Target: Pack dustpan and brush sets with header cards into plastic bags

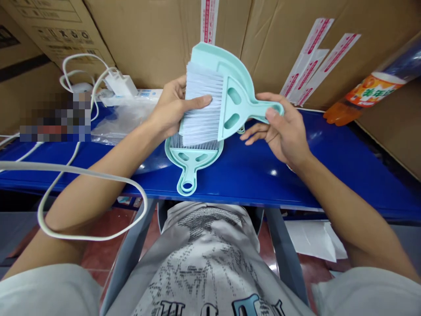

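Note:
Between my hands, above the blue tabletop, a mint-green hand brush (204, 105) lies nested on a matching dustpan (238, 66), bristles toward the left. My left hand (174, 105) grips the bristle end, its thumb pressed on the pale bristles and its other fingers hidden behind. My right hand (286, 125) pinches the ring end of the stacked handles between thumb and fingers. Underneath, a second mint-green brush and dustpan set (189, 162) lies on the table with its handle toward me. The raised set covers part of it.
Cardboard boxes (148, 39) stand along the back. White cables (95, 173) loop over my left forearm, near a white charger (121, 83) and clear plastic bag (118, 120). An orange drink bottle (365, 94) leans at right. White paper (314, 239) lies below the blue table (269, 184).

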`<action>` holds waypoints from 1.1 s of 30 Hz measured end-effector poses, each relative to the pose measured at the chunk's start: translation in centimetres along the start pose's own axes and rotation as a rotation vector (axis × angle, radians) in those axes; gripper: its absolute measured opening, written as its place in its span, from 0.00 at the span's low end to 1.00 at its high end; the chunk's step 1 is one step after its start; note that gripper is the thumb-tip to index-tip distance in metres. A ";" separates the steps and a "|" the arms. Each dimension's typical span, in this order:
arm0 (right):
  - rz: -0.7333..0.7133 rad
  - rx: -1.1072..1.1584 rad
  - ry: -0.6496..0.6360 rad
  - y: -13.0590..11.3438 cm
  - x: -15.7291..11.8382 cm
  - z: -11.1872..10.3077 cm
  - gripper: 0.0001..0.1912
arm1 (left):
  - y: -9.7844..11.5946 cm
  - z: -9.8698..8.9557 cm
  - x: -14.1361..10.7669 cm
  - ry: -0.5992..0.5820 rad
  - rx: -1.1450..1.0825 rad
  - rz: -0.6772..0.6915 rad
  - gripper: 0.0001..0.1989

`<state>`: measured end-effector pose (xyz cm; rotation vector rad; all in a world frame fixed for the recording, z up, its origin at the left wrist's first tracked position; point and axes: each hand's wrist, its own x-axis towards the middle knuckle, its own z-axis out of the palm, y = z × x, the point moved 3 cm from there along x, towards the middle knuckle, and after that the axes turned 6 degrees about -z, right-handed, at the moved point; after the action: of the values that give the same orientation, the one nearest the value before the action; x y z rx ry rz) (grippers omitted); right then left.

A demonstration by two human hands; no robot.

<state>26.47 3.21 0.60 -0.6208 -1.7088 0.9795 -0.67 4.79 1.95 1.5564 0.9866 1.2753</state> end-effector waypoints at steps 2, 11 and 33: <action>0.075 0.032 0.017 0.4 -0.3 0.6 0.27 | 0.0 0.5 -0.3 0.005 0.023 0.005 0.35; 0.024 0.007 0.100 0.7 -0.3 0.2 0.24 | -0.4 0.7 -0.2 0.005 0.052 0.011 0.41; -0.102 -0.068 0.084 0.1 -0.2 -0.1 0.33 | -0.2 1.0 -0.3 0.047 -0.131 0.014 0.30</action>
<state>26.67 3.09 0.44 -0.6050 -1.6881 0.8157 0.27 4.44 1.57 1.4411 0.9044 1.3648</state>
